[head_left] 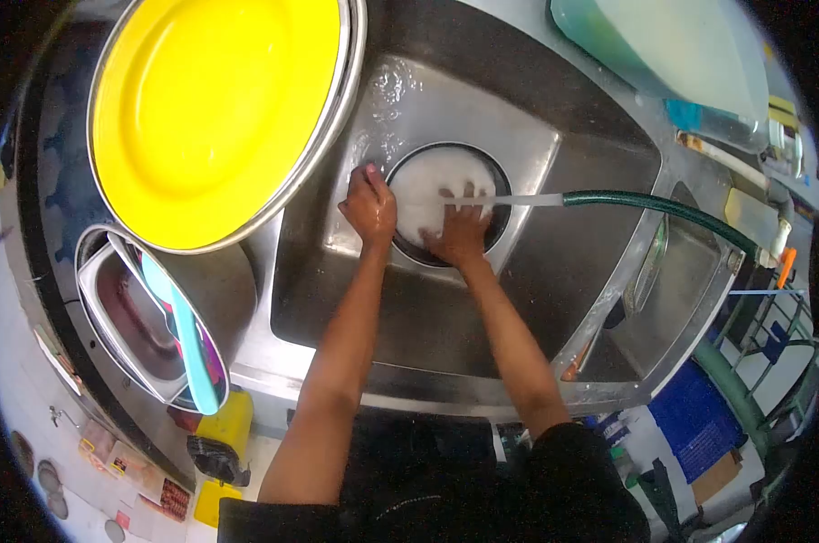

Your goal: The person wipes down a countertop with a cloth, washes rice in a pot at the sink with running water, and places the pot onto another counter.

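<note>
In the head view, a round dark-rimmed pot (499,181) stands on the sink floor, holding cloudy white liquid (427,181). My right hand (461,231) reaches into it with fingers spread, the fingertips partly under the liquid. At the pot's left rim is my left hand (369,206), fingers curled closed; whether they grip the rim is hidden. A green hose (645,199) with a clear end piece (531,200) comes from the right, its tip over the pot near my right hand.
The metal sink (337,312) surrounds the pot. A large yellow basin (219,109) stands at upper left, above a metal container (110,281) with a turquoise-handled utensil (192,348). A pale green tub (663,45) sits at upper right. The sink's front edge (445,385) crosses below my forearms.
</note>
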`<state>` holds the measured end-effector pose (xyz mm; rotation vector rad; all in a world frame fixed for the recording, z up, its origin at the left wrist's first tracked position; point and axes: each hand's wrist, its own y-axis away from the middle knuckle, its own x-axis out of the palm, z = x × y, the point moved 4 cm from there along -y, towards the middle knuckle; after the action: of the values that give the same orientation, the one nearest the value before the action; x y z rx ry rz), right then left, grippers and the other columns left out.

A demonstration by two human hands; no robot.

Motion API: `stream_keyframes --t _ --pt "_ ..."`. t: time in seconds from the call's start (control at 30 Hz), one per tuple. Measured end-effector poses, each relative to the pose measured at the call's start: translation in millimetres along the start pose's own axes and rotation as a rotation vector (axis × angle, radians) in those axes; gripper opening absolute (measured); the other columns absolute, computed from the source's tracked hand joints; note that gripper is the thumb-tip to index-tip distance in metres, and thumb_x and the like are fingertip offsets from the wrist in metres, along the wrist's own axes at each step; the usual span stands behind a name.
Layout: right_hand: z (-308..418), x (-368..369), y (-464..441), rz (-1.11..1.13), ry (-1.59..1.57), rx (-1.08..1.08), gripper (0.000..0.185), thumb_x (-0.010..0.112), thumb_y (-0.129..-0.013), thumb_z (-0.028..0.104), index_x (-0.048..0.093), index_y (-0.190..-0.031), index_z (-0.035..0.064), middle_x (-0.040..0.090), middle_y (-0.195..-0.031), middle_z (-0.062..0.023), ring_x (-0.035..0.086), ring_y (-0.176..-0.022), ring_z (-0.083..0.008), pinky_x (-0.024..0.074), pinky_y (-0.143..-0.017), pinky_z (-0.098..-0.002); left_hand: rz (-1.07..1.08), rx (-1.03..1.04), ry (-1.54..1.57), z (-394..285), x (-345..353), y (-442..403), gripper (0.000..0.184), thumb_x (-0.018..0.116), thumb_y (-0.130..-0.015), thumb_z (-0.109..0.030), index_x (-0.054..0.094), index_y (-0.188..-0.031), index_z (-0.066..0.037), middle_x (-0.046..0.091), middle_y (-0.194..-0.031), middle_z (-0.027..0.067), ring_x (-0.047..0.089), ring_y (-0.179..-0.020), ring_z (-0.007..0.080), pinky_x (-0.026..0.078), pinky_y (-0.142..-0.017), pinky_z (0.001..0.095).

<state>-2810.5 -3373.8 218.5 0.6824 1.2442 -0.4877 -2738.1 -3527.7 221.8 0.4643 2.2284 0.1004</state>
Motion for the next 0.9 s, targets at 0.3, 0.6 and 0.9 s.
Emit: stream_keyframes --t 0.3,0.6,0.9 --pt "-44 53 -62 0.279 -0.211 0.119 0.052 0.071 -0.068 0.028 0.058 -0.111 0.0011 0.062 -0.102 -0.0217 0.055 -0.105 -0.0365 0.0420 -0.092 -0.0452 0.004 -0.003 -0.022 0 3 0 0.037 0.034 -0.095 -0.035 0.055 -0.098 -0.005 0.063 -0.090 0.0183 0.059 -0.084 0.0386 0.039 -0.071 0.0516" --pt "-32 17 -43 0.137 -0.122 -0.130 0.068 0.069 -0.069 0.027 0.043 -0.126 -0.0009 0.047 -0.124 -0.0261 0.041 -0.119 -0.0410 0.0345 -0.100 -0.0461 -0.051 0.054 0.071 -1 3 0 0.038 0.035 -0.095 -0.033 0.056 -0.091 -0.002 0.063 -0.083 0.0204 0.059 -0.077 0.0410 0.042 -0.069 0.0504" --pt "-22 68 -26 0.261 -0.151 0.260 0.080 0.073 -0.065 0.031 0.039 -0.128 -0.0046 0.047 -0.126 -0.0258 0.042 -0.119 -0.0407 0.0363 -0.098 -0.0459 -0.048 0.087 0.120 -4 2 1 0.037 0.036 -0.095 -0.033 0.056 -0.090 -0.002 0.062 -0.083 0.0200 0.059 -0.077 0.0406 0.042 -0.068 0.0493"
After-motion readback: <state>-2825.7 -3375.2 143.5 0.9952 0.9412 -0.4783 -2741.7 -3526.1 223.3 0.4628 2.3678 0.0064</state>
